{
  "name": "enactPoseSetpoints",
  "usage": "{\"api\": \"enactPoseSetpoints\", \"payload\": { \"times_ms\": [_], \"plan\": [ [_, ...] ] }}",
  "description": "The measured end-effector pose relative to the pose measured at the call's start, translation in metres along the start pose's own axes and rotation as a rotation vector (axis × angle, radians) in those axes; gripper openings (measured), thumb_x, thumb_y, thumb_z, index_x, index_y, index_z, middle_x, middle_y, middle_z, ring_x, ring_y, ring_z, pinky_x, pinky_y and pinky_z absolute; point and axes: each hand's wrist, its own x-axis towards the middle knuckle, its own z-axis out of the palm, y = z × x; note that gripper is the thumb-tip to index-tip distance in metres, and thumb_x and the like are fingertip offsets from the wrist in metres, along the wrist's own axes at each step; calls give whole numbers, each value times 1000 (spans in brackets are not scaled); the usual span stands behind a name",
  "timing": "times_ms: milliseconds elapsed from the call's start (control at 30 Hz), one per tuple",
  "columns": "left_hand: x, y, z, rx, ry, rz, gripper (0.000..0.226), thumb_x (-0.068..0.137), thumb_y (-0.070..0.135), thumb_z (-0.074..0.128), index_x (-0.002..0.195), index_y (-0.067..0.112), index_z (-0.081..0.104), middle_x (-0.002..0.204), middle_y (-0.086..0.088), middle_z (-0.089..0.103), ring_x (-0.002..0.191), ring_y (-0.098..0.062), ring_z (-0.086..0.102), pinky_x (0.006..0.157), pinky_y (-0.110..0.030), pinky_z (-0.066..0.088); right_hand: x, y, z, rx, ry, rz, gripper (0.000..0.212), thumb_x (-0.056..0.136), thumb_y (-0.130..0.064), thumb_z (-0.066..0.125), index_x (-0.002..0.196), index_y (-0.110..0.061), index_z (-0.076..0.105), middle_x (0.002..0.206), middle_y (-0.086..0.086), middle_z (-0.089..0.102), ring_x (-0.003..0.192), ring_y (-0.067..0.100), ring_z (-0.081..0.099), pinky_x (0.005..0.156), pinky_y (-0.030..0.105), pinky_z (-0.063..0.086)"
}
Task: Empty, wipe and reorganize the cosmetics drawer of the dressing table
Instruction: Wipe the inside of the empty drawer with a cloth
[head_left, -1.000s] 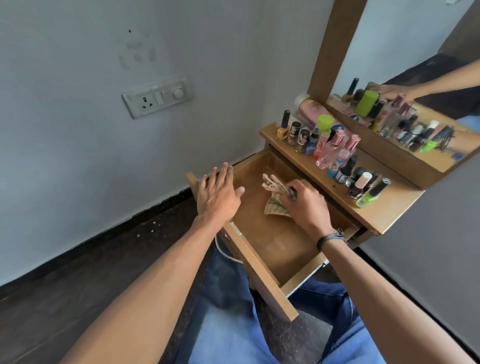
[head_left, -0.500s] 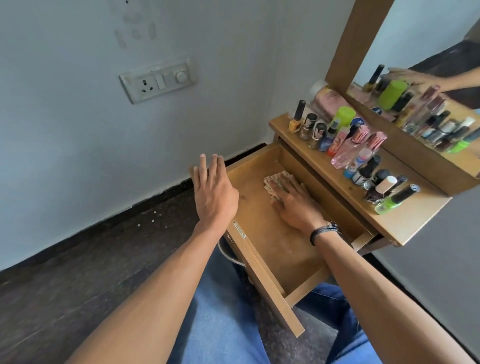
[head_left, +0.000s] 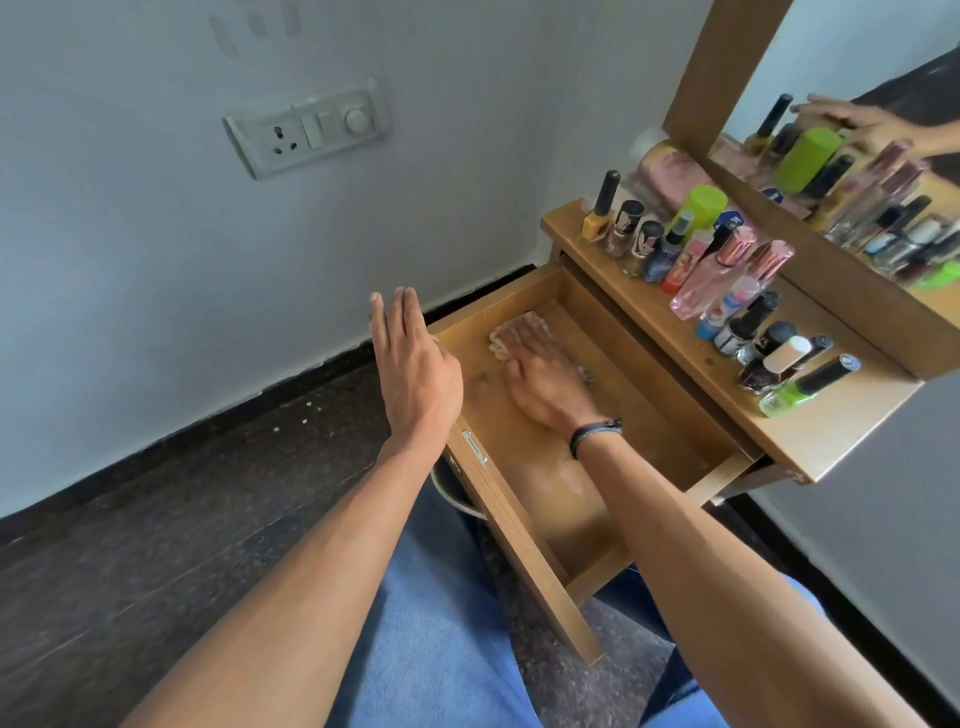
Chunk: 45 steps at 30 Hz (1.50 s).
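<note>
The right hand (head_left: 540, 387), which gripped the bunched cloth (head_left: 511, 332) a second before, now pressed it flat with straight fingers at the far end of the drawer (head_left: 524, 556), the left hand (head_left: 415, 374) open by its front edge, so wiping seemed begun.

The drawer (head_left: 521, 545) stood open below the table top (head_left: 831, 431), with a cloth (head_left: 511, 332) on its floor at the end nearest the wall, under the flat right hand (head_left: 540, 384). The left hand (head_left: 415, 374) hovered over the drawer's front at that same end. Bottles (head_left: 727, 280) stood in a row on the table top, before the mirror (head_left: 857, 78).
</note>
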Motion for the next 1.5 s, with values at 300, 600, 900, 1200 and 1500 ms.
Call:
{"api": "enactPoseSetpoints", "payload": {
  "times_ms": [300, 600, 900, 1200, 1500],
  "plan": [
    [-3, -3, -1, -45, 1, -21, 59, 99, -2, 44, 156, 6, 29, 164, -7, 26, 155, -24, 3, 126, -43, 14, -23, -40, 22, 14, -156, -247, 53, 108, -38, 36, 159, -35, 22, 168, -7, 15, 156, 17, 6, 127, 38, 5],
    [-7, 0, 0, -160, 58, -119, 64, 102, -5, 37, 160, 11, 14, 169, -4, 9, 155, -17, -3, 112, -11, -6, 7, 33, -14, -31, -35, -19, 51, 108, -28, 37, 158, -27, 29, 169, 2, 15, 156, 20, 4, 124, 31, -3],
    [-5, -4, 2, -151, 39, -93, 63, 100, -8, 39, 158, 8, 22, 168, -5, 12, 155, -20, -1, 115, -19, 0, -10, -27, 14, 67, -104, -72, 45, 105, -39, 45, 150, -37, 44, 161, 0, 24, 144, 31, 30, 120, 52, 24],
    [-5, -2, 0, -134, 19, -93, 62, 100, -8, 39, 158, 7, 24, 168, -6, 14, 155, -21, -2, 116, -23, 1, -26, -45, 1, 25, -251, -199, 41, 107, -34, 40, 148, -36, 48, 159, 2, 27, 142, 29, 32, 118, 49, 27],
    [-5, -3, 0, -164, 7, -117, 53, 104, -1, 40, 156, 7, 30, 167, -5, 18, 155, -19, -1, 119, -24, 9, -85, -21, -16, -134, -369, -230, 61, 99, -18, 45, 154, -42, 33, 153, 1, 25, 137, 24, 31, 111, 43, 42]
  ]
}}
